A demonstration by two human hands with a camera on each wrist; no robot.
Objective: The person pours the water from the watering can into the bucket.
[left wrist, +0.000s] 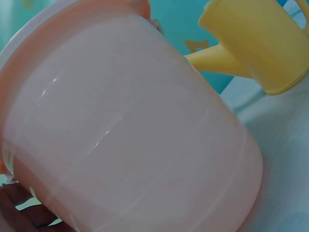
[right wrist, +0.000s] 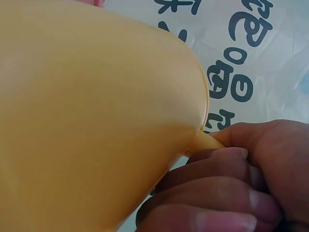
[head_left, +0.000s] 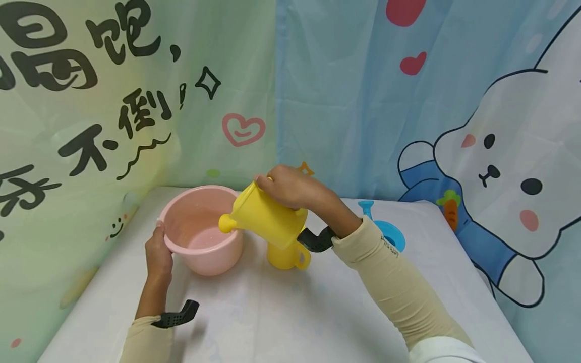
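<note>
A pink basin (head_left: 204,257) stands on the left side of the table. My left hand (head_left: 159,254) grips its left rim, with fingers against the outer wall. My right hand (head_left: 290,186) holds a yellow watering can (head_left: 268,214) by its handle; in the right wrist view the fingers curl around that handle. The can is raised and tilted, its rounded spout end over the basin's right rim. No water stream can be made out. Below it, a second yellow vessel (head_left: 281,257) with a handle rests on the table, its upper part hidden.
A blue watering can (head_left: 392,237) stands at the back right, partly hidden by my right sleeve. A white cloth covers the table (head_left: 272,322). Printed curtains (head_left: 327,101) hang behind and along the left side.
</note>
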